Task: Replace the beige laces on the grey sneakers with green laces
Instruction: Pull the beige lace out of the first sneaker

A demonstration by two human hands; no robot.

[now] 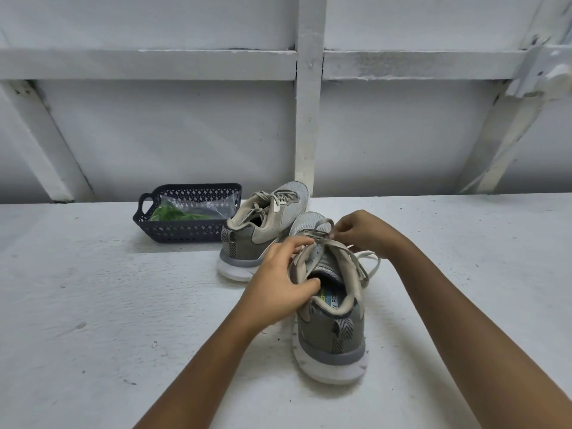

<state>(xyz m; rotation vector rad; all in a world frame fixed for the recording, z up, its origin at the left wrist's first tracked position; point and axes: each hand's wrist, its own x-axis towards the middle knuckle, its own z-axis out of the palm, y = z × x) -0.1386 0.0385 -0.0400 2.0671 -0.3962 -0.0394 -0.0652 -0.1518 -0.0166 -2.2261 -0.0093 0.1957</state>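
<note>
Two grey sneakers stand on a white table. The near sneaker [332, 323] points away from me, heel toward the camera, with loosened beige laces [368, 267] trailing off its right side. My left hand [278, 283] grips the left side of its collar, thumb inside the opening. My right hand [362, 232] pinches a beige lace near the toe-side eyelets. The far sneaker [263, 224] sits behind and to the left, laced in beige. Green laces [176, 215] lie in a clear bag inside a dark basket.
The dark blue perforated basket [185, 233] with a handle stands at the back left, touching the far sneaker's heel side. A white panelled wall with beams [309, 119] rises right behind the table [93, 305].
</note>
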